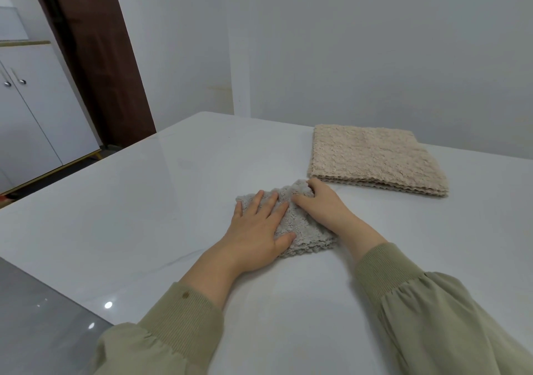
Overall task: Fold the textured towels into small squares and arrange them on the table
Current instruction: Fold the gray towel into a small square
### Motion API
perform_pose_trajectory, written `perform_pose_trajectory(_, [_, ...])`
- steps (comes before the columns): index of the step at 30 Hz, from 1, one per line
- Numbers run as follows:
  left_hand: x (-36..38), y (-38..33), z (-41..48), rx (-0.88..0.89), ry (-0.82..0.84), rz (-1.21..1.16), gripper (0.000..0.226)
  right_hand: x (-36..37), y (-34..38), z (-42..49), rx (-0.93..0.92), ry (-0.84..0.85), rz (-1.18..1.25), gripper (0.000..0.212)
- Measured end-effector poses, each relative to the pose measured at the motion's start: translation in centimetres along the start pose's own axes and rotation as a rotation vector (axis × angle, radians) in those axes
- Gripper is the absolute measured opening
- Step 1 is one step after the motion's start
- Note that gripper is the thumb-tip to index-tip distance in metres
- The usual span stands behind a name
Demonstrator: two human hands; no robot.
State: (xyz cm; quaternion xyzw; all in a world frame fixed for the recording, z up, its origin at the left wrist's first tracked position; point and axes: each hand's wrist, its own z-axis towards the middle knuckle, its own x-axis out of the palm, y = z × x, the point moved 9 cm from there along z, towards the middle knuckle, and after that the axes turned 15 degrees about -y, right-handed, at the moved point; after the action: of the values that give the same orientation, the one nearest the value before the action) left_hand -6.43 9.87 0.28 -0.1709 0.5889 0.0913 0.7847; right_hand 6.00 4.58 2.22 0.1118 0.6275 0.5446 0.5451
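In the head view, a grey towel [301, 223] is seen lying already folded small on the white surface [144, 201], directly under both hands. Its stacked, scalloped edges are turned toward the person. Its length appears to run from that near edge away toward the far corner, though much of it is covered.

The left grip [259, 222] is laid flat on the near-left half of the towel. Its fingers are straight and spread, so the cloth is pressed down and nothing is held. The right grip [320, 204] is set at the far-right corner. Its fingers are curled over the towel's edge there and its thumb is stretched across the cloth toward the left grip — the corner is taken to be pinched.

Just beyond the right grip's fingertips lies a stack of beige towels [372, 158]. Whether its nearest corner is touched cannot be told.

The coming move is judged to turn on that pinched corner — it lies on the right grip's side, and the rest is pinned by the left.
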Motion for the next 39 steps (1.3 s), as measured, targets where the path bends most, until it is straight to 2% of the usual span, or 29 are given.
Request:
perform_pose_trajectory(5, [-0.9, 0.2, 0.2, -0.036, -0.081, -0.154, 0.073, -0.9, 0.4, -0.4, -0.041, -0.080, 0.145, 0.018])
perform_pose_trajectory(7, [-2.2, 0.9, 0.5, -0.159, -0.214, -0.418, 0.084, -1.4, 0.0, -0.6, 0.021, -0.102, 0.257, 0.018])
perform_pose_trajectory(10, [-3.6, 3.3, 0.6, -0.442, -0.404, -0.871, 0.100, -1.7, -0.4, -1.0, 0.159, -0.071, 0.529, 0.023])
perform_pose_trajectory(13, [-1.9, 4.8, 0.7, -0.717, -0.373, -1.258, 0.105, -2.1, -0.5, -1.3, 0.271, -0.053, 0.782, 0.025])
perform_pose_trajectory(15, [-0.9, 4.7, 0.9, -0.790, -0.279, -1.454, 0.081, -2.3, -0.4, -1.6, 0.323, -0.053, 0.923, 0.022])
perform_pose_trajectory(17, [-0.8, 4.2, 1.0, -0.760, -0.224, -1.477, 0.037, -2.3, -0.8, -2.0, 0.403, -0.053, 1.044, 0.021])
perform_pose_trajectory(19, [-1.1, 4.0, 0.9, -0.730, -0.235, -1.449, 0.011, -1.6, -1.2, -2.6, 0.482, 0.010, 1.079, 0.025])
perform_pose_trajectory(23, [-1.3, 4.7, 0.9, -0.760, -0.305, -1.499, 0.015, 0.1, -1.2, -3.5, 0.557, 0.201, 0.956, 0.046])
perform_pose_trajectory(26, [-1.1, 4.9, 1.0, -0.761, -0.293, -1.545, 0.018, 0.6, -1.0, -3.1, 0.547, 0.230, 0.873, 0.033])
perform_pose_trajectory(30, [-1.3, 6.9, 1.3, -0.787, -0.209, -1.607, 0.017, 2.2, -0.4, -1.5, 0.543, 0.127, 0.788, 0.029])
perform_pose_trajectory(35, [-2.3, 13.8, 0.6, -0.841, -0.095, -1.545, 0.043, 7.2, 1.3, 0.9, 0.650, 0.038, 0.946, 0.031])
perform_pose_trajectory(37, [-2.9, 17.2, 0.7, -0.863, -0.185, -1.524, 0.046, 10.0, 2.7, 1.9, 0.662, 0.038, 0.964, 0.039])
perform_pose_trajectory(39, [-3.5, 20.9, 0.9, -0.926, -0.361, -1.518, 0.043, 12.5, 4.6, 3.0, 0.654, 0.050, 0.969, 0.038])
